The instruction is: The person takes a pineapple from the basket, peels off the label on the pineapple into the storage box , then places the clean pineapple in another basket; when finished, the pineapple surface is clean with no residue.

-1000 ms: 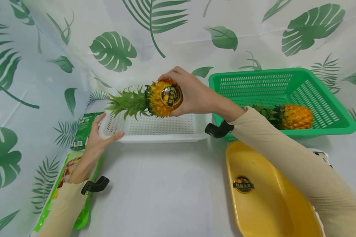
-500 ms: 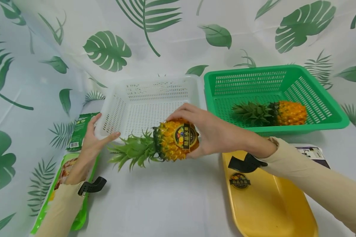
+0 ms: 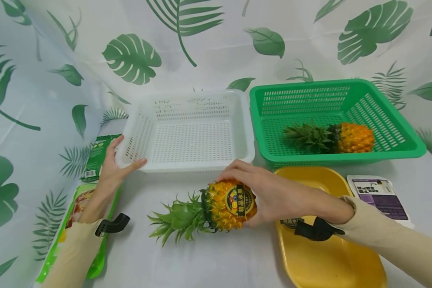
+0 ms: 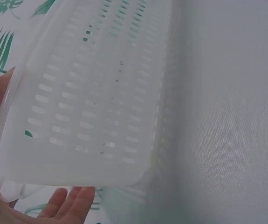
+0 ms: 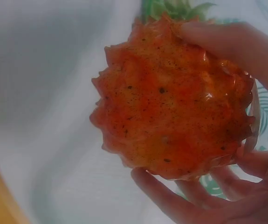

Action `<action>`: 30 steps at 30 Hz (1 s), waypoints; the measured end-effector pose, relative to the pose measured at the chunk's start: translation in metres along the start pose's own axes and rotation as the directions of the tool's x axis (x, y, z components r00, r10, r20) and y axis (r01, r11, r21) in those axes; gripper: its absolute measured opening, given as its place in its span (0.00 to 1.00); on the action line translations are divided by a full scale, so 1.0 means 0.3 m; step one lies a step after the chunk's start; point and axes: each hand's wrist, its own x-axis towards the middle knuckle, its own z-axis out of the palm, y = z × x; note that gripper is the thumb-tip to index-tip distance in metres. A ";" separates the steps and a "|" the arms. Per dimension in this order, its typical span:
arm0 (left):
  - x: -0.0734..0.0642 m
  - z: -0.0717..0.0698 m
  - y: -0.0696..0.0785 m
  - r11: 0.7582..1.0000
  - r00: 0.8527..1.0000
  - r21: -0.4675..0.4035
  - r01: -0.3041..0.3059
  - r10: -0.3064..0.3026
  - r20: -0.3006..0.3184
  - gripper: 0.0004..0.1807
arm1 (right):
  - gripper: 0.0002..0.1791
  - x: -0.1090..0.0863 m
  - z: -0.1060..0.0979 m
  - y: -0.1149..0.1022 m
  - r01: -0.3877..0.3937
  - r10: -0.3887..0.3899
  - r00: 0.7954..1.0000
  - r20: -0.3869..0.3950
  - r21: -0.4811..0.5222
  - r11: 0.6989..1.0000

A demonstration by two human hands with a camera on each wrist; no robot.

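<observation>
My right hand (image 3: 270, 194) grips the base of an orange pineapple (image 3: 230, 204), which lies sideways in front of the white basket. Its green crown (image 3: 181, 218) points left, and a dark round label (image 3: 240, 200) faces up. In the right wrist view the thumb and fingers span the spiky fruit (image 5: 171, 102). My left hand (image 3: 115, 168) holds the left end of the white basket (image 3: 189, 167), thumb at the front corner. Fingers (image 4: 80, 203) of that hand show past the basket's end in the left wrist view. Inside the green basket (image 3: 335, 156) lies another pineapple (image 3: 356, 138), crown leftward.
A yellow tray (image 3: 331, 256) stands at the front right, partly under my right forearm. Beyond it lies a white and purple pack (image 3: 379, 200). At the left are a dark green packet (image 3: 97, 158) and a bright green-edged package (image 3: 79, 204). A leaf-printed sheet (image 3: 201, 48) rises behind the baskets.
The pineapple in my right hand has come from above the white basket toward me and rightward, down to the table in front of it. My left hand stays at the basket's end.
</observation>
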 end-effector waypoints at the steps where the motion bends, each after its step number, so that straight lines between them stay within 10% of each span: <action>1: 0.001 0.001 0.001 1.000 1.000 -0.003 -0.005 0.005 0.002 0.58 | 0.48 -0.004 0.004 0.005 -0.012 0.012 1.000 0.000 -0.002 1.000; 30: -0.009 0.007 0.006 1.000 1.000 0.029 0.005 -0.005 -0.007 0.58 | 0.48 -0.032 0.138 0.095 -0.191 0.182 0.967 -0.177 -0.037 0.981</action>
